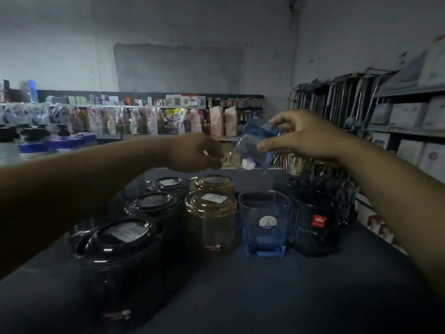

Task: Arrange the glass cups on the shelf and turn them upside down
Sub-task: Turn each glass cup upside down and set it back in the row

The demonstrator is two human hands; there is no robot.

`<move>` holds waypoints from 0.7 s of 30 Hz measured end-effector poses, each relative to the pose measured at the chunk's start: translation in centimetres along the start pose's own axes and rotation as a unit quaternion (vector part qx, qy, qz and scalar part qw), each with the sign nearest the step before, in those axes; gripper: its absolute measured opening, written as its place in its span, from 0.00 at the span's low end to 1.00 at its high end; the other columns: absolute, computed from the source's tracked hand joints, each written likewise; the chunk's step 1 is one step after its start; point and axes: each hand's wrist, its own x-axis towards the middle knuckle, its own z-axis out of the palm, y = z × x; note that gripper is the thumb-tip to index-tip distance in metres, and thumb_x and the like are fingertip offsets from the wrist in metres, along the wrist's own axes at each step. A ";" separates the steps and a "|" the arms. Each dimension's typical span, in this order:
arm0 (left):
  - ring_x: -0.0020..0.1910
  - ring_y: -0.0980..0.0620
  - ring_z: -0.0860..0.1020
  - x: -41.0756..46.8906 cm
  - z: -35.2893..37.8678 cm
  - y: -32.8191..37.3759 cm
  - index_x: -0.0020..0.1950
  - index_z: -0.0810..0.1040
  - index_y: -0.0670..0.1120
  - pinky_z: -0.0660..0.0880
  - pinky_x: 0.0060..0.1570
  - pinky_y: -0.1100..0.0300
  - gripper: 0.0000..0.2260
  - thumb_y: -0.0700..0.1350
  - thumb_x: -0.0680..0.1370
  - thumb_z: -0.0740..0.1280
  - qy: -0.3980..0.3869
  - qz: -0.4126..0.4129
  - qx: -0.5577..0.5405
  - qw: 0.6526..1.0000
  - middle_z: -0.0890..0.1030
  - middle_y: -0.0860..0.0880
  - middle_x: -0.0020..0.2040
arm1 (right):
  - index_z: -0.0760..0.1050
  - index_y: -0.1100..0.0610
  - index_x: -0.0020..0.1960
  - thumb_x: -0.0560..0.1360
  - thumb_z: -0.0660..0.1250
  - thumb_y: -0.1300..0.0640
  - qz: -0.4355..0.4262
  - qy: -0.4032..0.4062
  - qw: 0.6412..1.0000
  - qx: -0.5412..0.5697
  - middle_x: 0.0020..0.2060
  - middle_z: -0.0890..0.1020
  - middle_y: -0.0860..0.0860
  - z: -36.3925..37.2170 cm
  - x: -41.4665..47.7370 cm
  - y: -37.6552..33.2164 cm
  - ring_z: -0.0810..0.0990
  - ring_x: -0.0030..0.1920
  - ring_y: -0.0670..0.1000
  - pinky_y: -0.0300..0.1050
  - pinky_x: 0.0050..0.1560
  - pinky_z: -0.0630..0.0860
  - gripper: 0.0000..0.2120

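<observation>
Head view: right hand pinches tilted blue cup; left hand curled, grip unclear.

Bare left hand, bare right hand, bare forearms.

The upright cup is translucent blue with a round white sticker. Above it, the raised cup in my right hand is the same blue. Directly left: two amber cups. Further left: three smoky black cups. Right: a dark ribbed cup with a red sticker.
</observation>
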 end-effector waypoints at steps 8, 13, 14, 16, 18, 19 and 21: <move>0.55 0.55 0.80 0.5 1.9 -1.1 0.64 0.82 0.45 0.74 0.53 0.61 0.14 0.49 0.81 0.68 -0.031 0.011 0.051 0.998 0.83 0.51 0.60 | 0.73 0.52 0.66 0.65 0.80 0.41 0.017 -0.093 0.978 -0.184 0.56 0.79 0.49 1.0 2.1 0.7 0.79 0.53 0.48 0.48 0.56 0.79 0.34; 0.54 0.54 0.81 0.3 2.2 -1.4 0.61 0.84 0.47 0.78 0.58 0.54 0.13 0.51 0.81 0.67 -0.025 0.014 0.051 0.998 0.83 0.51 0.58 | 0.73 0.51 0.64 0.66 0.80 0.42 0.013 -0.134 0.968 -0.212 0.56 0.76 0.46 2.1 2.3 1.2 0.77 0.53 0.47 0.44 0.50 0.75 0.32; 0.55 0.54 0.81 0.3 2.1 -1.5 0.61 0.84 0.47 0.78 0.58 0.54 0.13 0.51 0.81 0.67 -0.025 0.011 0.054 0.998 0.83 0.51 0.58 | 0.74 0.51 0.63 0.65 0.81 0.43 0.012 -0.144 0.966 -0.215 0.56 0.76 0.47 2.4 2.4 1.4 0.76 0.53 0.47 0.44 0.48 0.75 0.31; 0.56 0.53 0.81 0.3 2.0 -1.4 0.61 0.84 0.47 0.78 0.59 0.53 0.13 0.50 0.81 0.67 -0.034 0.011 0.058 0.998 0.83 0.51 0.59 | 0.74 0.51 0.62 0.65 0.81 0.45 0.013 -0.166 0.963 -0.213 0.57 0.76 0.47 2.8 2.6 2.0 0.76 0.54 0.47 0.45 0.49 0.76 0.30; 0.56 0.53 0.81 0.2 1.9 -1.1 0.62 0.83 0.48 0.77 0.60 0.51 0.13 0.51 0.81 0.67 -0.042 0.007 0.063 0.997 0.83 0.51 0.59 | 0.74 0.51 0.63 0.67 0.81 0.47 0.013 -0.189 0.960 -0.207 0.59 0.76 0.48 2.9 2.7 2.4 0.76 0.57 0.48 0.48 0.56 0.77 0.29; 0.57 0.53 0.81 0.1 1.8 -1.0 0.62 0.83 0.48 0.77 0.61 0.51 0.13 0.51 0.81 0.67 -0.044 0.005 0.065 0.997 0.83 0.51 0.60 | 0.74 0.52 0.63 0.67 0.81 0.48 0.009 -0.198 0.959 -0.203 0.60 0.76 0.48 2.9 2.8 2.5 0.76 0.59 0.49 0.48 0.59 0.77 0.29; 0.57 0.53 0.81 0.1 1.7 -0.7 0.62 0.83 0.47 0.77 0.61 0.52 0.13 0.51 0.81 0.67 -0.049 0.004 0.068 0.996 0.83 0.51 0.60 | 0.74 0.52 0.63 0.68 0.81 0.50 0.006 -0.217 0.957 -0.193 0.60 0.78 0.48 2.9 2.9 2.8 0.77 0.59 0.49 0.45 0.59 0.77 0.28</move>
